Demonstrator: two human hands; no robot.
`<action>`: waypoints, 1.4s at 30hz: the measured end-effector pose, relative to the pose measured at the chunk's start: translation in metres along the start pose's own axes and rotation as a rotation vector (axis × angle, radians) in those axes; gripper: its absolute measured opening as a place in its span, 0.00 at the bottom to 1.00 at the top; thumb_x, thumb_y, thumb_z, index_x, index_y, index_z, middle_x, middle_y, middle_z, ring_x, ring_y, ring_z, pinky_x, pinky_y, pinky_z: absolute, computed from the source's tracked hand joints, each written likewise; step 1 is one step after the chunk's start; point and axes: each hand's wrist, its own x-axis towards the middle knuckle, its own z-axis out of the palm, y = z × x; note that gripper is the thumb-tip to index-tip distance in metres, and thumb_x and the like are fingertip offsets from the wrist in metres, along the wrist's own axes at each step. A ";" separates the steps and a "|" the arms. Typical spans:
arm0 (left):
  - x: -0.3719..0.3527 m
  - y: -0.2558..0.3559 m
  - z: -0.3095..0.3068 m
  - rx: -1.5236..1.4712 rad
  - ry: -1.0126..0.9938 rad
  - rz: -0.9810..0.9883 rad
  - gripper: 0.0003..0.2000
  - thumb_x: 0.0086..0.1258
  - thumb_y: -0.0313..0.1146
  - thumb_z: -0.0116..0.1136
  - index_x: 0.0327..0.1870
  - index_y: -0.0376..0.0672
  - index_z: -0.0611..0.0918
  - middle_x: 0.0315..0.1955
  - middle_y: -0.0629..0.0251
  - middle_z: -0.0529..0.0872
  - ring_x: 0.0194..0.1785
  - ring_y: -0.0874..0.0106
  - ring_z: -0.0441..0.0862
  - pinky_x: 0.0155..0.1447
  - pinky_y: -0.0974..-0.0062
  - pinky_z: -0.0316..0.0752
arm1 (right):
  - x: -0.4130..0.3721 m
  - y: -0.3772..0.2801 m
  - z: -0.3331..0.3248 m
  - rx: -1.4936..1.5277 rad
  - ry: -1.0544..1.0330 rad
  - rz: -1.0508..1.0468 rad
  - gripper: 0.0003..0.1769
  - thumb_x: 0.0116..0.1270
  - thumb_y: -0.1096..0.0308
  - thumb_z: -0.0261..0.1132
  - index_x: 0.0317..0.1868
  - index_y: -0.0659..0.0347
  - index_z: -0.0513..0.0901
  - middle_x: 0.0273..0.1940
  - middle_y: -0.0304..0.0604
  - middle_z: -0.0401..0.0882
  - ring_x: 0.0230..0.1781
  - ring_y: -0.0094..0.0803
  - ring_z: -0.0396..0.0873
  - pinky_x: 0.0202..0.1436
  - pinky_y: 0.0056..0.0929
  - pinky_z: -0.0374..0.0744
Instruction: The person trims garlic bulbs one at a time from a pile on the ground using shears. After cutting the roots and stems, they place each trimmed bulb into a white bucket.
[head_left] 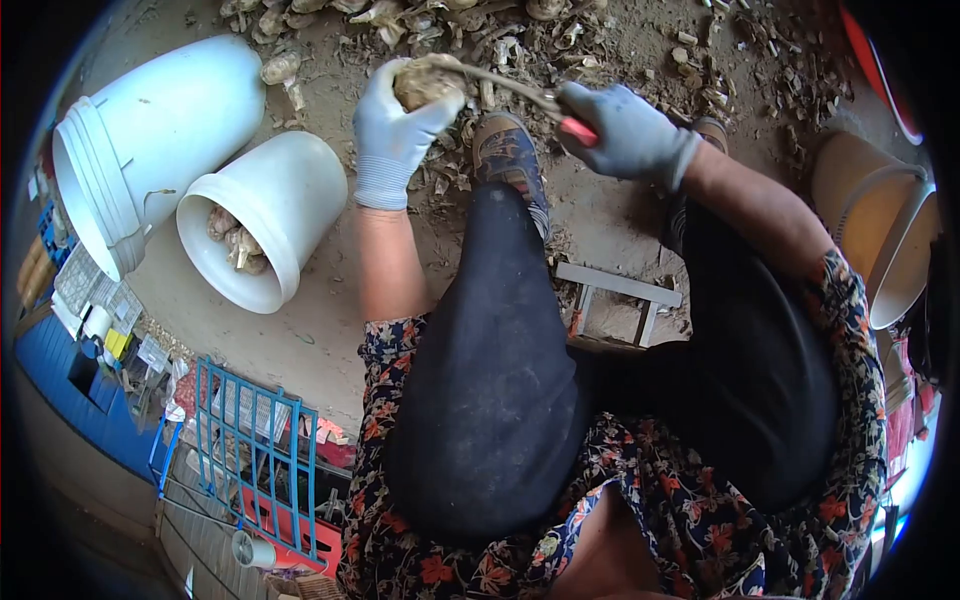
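My left hand [405,125], in a pale grey glove, is wrapped round a dirty garlic bulb [425,84] at the top middle. A long thin stalk [495,78] runs from the bulb towards my right. My right hand [630,130], gloved too, is closed on red-handled pruning shears [578,131], whose jaws are at the far end of the stalk. The shears are partly hidden by my fingers and slightly blurred. Beneath both hands lies a litter of dry leaves and stalk bits.
A white bucket [310,175] lies on its side at left with several garlic bulbs [238,243] inside. Beside it lies a larger white bucket [190,100]. More bulbs [385,18] are heaped ahead. Another bucket [850,190] lies at right. A metal stool frame [620,283] shows between my legs.
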 end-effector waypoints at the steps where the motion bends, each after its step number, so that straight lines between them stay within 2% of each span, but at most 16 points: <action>1: -0.003 -0.003 0.006 -0.414 0.058 0.035 0.29 0.54 0.38 0.72 0.55 0.33 0.74 0.46 0.59 0.81 0.45 0.71 0.82 0.47 0.75 0.81 | -0.010 0.001 0.000 0.018 0.024 0.015 0.14 0.66 0.60 0.60 0.38 0.63 0.71 0.25 0.56 0.77 0.30 0.55 0.79 0.36 0.48 0.77; 2: -0.006 -0.006 0.005 -0.732 -0.008 0.068 0.28 0.58 0.33 0.67 0.59 0.35 0.72 0.50 0.56 0.80 0.48 0.67 0.82 0.49 0.75 0.82 | -0.020 0.002 -0.001 0.036 0.046 0.027 0.12 0.66 0.63 0.60 0.36 0.64 0.70 0.22 0.55 0.74 0.26 0.56 0.78 0.33 0.47 0.75; 4: -0.012 0.002 0.013 -1.136 -0.068 0.084 0.28 0.59 0.31 0.66 0.61 0.37 0.72 0.54 0.52 0.79 0.48 0.65 0.83 0.49 0.75 0.83 | -0.029 0.001 -0.001 0.027 -0.029 0.066 0.15 0.65 0.61 0.61 0.39 0.64 0.69 0.26 0.56 0.76 0.31 0.55 0.78 0.35 0.46 0.76; 8: -0.016 0.008 0.039 -1.302 -0.171 0.077 0.32 0.58 0.39 0.69 0.64 0.44 0.70 0.57 0.55 0.77 0.55 0.63 0.79 0.59 0.64 0.78 | -0.030 -0.010 -0.004 -0.166 0.122 -0.005 0.22 0.65 0.54 0.62 0.47 0.63 0.69 0.38 0.58 0.78 0.38 0.54 0.81 0.40 0.47 0.78; 9: -0.016 0.004 0.043 -1.279 -0.182 0.087 0.34 0.57 0.43 0.70 0.64 0.46 0.69 0.55 0.59 0.78 0.58 0.64 0.77 0.61 0.60 0.75 | -0.027 -0.012 -0.004 -0.228 0.155 0.002 0.23 0.65 0.53 0.62 0.48 0.63 0.69 0.37 0.57 0.78 0.38 0.53 0.81 0.40 0.46 0.79; 12: -0.014 -0.001 0.037 -1.132 -0.185 0.169 0.33 0.57 0.42 0.70 0.64 0.46 0.68 0.52 0.63 0.78 0.56 0.66 0.77 0.60 0.61 0.75 | -0.025 -0.015 -0.007 -0.333 0.186 0.011 0.24 0.63 0.52 0.63 0.48 0.62 0.69 0.36 0.54 0.78 0.37 0.50 0.82 0.40 0.45 0.80; 13: -0.019 0.002 0.032 -1.127 -0.123 0.038 0.34 0.56 0.35 0.71 0.64 0.46 0.68 0.49 0.64 0.77 0.56 0.67 0.76 0.61 0.64 0.75 | -0.025 -0.015 -0.008 -0.370 0.187 0.005 0.24 0.63 0.51 0.63 0.49 0.62 0.69 0.36 0.53 0.78 0.37 0.49 0.82 0.39 0.44 0.80; 14: -0.021 0.013 0.029 -1.124 -0.127 0.037 0.34 0.56 0.35 0.71 0.64 0.46 0.68 0.49 0.64 0.77 0.56 0.67 0.76 0.61 0.64 0.75 | -0.025 -0.015 -0.010 -0.409 0.191 -0.001 0.25 0.63 0.51 0.64 0.49 0.61 0.69 0.36 0.52 0.78 0.36 0.47 0.82 0.39 0.43 0.80; 17: -0.021 0.022 0.029 -0.831 -0.131 0.137 0.36 0.50 0.20 0.69 0.63 0.38 0.66 0.53 0.57 0.75 0.57 0.68 0.76 0.63 0.69 0.74 | -0.027 -0.023 -0.015 -0.499 0.180 0.030 0.26 0.63 0.50 0.63 0.50 0.61 0.69 0.37 0.51 0.78 0.36 0.46 0.82 0.40 0.43 0.80; 21: -0.024 0.039 0.033 -0.828 -0.126 0.154 0.35 0.51 0.21 0.68 0.63 0.35 0.66 0.53 0.57 0.75 0.57 0.67 0.77 0.63 0.68 0.74 | -0.030 -0.021 -0.016 -0.482 0.238 -0.017 0.27 0.63 0.49 0.63 0.52 0.60 0.69 0.36 0.50 0.77 0.36 0.45 0.82 0.41 0.44 0.79; 24: -0.028 0.038 0.034 -0.774 -0.084 0.129 0.36 0.50 0.24 0.70 0.63 0.34 0.66 0.52 0.57 0.76 0.54 0.69 0.77 0.61 0.69 0.75 | -0.033 -0.023 -0.017 -0.504 0.141 0.074 0.35 0.61 0.53 0.66 0.62 0.63 0.64 0.40 0.52 0.76 0.42 0.47 0.79 0.44 0.44 0.76; 26: -0.026 0.026 0.031 -0.328 -0.013 0.184 0.37 0.49 0.27 0.73 0.62 0.33 0.66 0.49 0.58 0.77 0.52 0.70 0.78 0.59 0.71 0.75 | -0.033 -0.022 -0.015 -0.521 0.060 0.118 0.34 0.61 0.51 0.66 0.60 0.63 0.66 0.39 0.51 0.76 0.40 0.47 0.79 0.44 0.44 0.76; 34: -0.024 0.026 0.039 -0.396 0.039 0.213 0.36 0.50 0.28 0.73 0.60 0.32 0.67 0.48 0.58 0.78 0.49 0.72 0.79 0.56 0.74 0.77 | -0.029 -0.020 -0.008 -0.463 0.064 0.105 0.18 0.64 0.59 0.62 0.45 0.63 0.69 0.32 0.53 0.78 0.33 0.50 0.81 0.37 0.45 0.78; 36: -0.024 0.033 0.040 -0.537 -0.044 0.123 0.35 0.51 0.27 0.73 0.60 0.32 0.67 0.47 0.57 0.78 0.49 0.71 0.80 0.55 0.75 0.78 | -0.025 -0.010 -0.004 -0.192 0.071 0.153 0.16 0.65 0.61 0.61 0.43 0.63 0.68 0.29 0.55 0.78 0.31 0.52 0.81 0.36 0.46 0.78; 37: -0.024 0.028 0.046 -0.591 -0.056 0.144 0.33 0.51 0.24 0.71 0.59 0.33 0.68 0.47 0.57 0.79 0.49 0.71 0.80 0.55 0.73 0.79 | -0.023 -0.008 -0.004 -0.206 0.070 0.178 0.14 0.66 0.62 0.60 0.41 0.63 0.68 0.27 0.56 0.78 0.31 0.54 0.80 0.37 0.47 0.78; 42: -0.025 0.025 0.046 -0.885 -0.083 0.037 0.30 0.52 0.23 0.70 0.58 0.35 0.70 0.47 0.59 0.79 0.48 0.71 0.80 0.56 0.73 0.78 | -0.037 0.004 -0.004 -0.160 0.112 0.083 0.17 0.67 0.57 0.59 0.43 0.63 0.69 0.32 0.56 0.81 0.36 0.55 0.81 0.40 0.47 0.78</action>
